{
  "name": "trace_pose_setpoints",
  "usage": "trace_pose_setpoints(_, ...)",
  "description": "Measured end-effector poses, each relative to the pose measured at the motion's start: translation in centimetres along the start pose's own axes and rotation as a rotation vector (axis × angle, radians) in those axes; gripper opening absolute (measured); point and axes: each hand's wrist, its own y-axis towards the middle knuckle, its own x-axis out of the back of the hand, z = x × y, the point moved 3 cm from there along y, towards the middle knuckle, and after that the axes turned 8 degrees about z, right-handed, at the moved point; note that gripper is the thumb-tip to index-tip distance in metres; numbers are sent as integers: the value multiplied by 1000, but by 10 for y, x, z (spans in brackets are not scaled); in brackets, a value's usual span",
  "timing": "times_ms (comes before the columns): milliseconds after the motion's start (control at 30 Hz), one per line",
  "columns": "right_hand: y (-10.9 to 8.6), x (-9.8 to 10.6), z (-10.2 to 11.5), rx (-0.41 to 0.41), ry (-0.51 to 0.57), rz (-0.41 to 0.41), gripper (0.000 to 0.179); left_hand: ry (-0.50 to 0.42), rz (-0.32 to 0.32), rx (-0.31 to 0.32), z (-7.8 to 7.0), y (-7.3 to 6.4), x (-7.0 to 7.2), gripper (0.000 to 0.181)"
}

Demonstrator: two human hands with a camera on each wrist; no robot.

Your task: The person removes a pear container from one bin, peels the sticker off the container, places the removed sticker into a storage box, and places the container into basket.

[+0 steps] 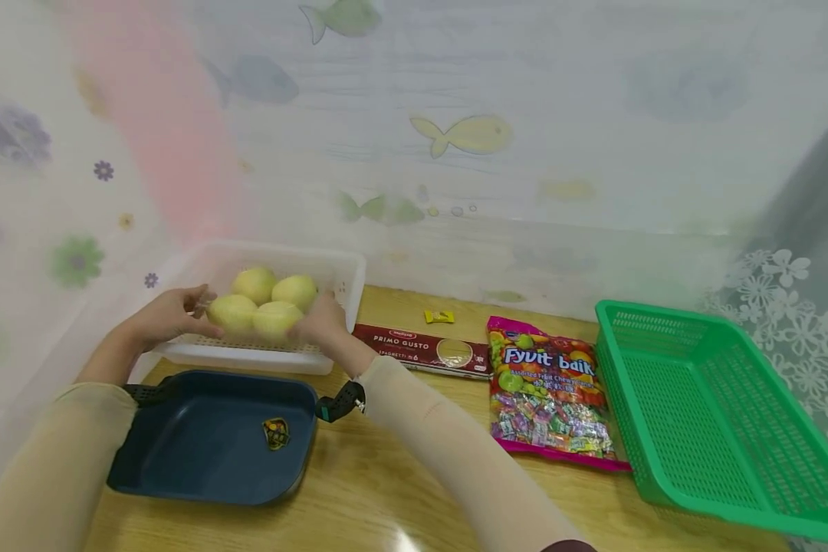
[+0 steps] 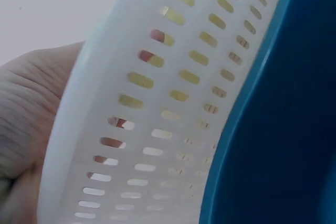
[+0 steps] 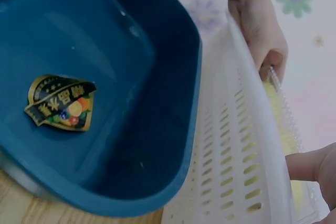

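Note:
A clear plastic pack of yellow-green round fruits [image 1: 277,319] is inside the white perforated basket [image 1: 248,357] at the back left. My left hand [image 1: 172,316] pinches the pack's left edge. On the opposite side my right hand [image 1: 323,320] grips the pack, its fingers partly hidden behind the fruit. In the right wrist view the pack's ridged plastic edge [image 3: 286,103] shows just beyond the basket's rim, between both hands. Through the basket's slots in the left wrist view, yellow fruit [image 2: 189,77] and bits of fingers are visible.
Directly before the white basket stands a dark blue basin [image 1: 214,452] with a black-and-gold label [image 1: 276,434] inside. Rightward lie a spaghetti box [image 1: 414,349], a small yellow wrapped candy [image 1: 439,317], a fruit candy bag [image 1: 548,391] and a green basket [image 1: 717,414]. A patterned curtain [image 1: 455,230] hangs behind.

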Motion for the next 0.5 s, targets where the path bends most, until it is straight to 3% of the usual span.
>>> trace_pose_setpoints(200, 0, -5, -1, -3, -16, -2, 110, 74, -7, 38, 0, 1, -4, 121)
trace_pose_setpoints(500, 0, -7, -5, 33, 51, -14, 98, 99, -17, 41, -3, 1, -4, 122)
